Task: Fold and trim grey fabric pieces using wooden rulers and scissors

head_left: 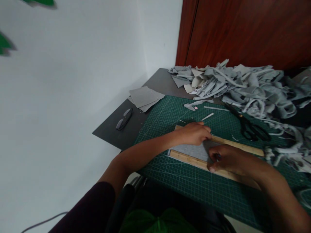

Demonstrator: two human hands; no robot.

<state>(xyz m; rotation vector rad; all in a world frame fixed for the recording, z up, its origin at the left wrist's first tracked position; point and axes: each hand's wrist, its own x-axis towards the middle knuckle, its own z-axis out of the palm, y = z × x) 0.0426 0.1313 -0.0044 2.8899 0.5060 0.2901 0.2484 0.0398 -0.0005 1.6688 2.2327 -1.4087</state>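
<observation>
A piece of grey fabric (189, 148) lies on the green cutting mat, with two wooden rulers along its long edges. My left hand (196, 133) is closed at the far wooden ruler (239, 146), its fingertips bent down on it. At the near wooden ruler (189, 160) is my right hand (227, 158), fingers curled and thumb on the ruler's edge. Part of the fabric between the rulers is hidden by both hands. Black-handled scissors (251, 129) rest on the mat beyond the far ruler.
The cutting mat (157, 126) covers much of the dark table (109, 129). A heap of grey fabric scraps (243, 84) fills the back right. Stacked grey fabric pieces (145, 97) and eyeglasses (124, 119) lie at left. Narrow strips (207, 116) lie on the mat. A white wall borders the left.
</observation>
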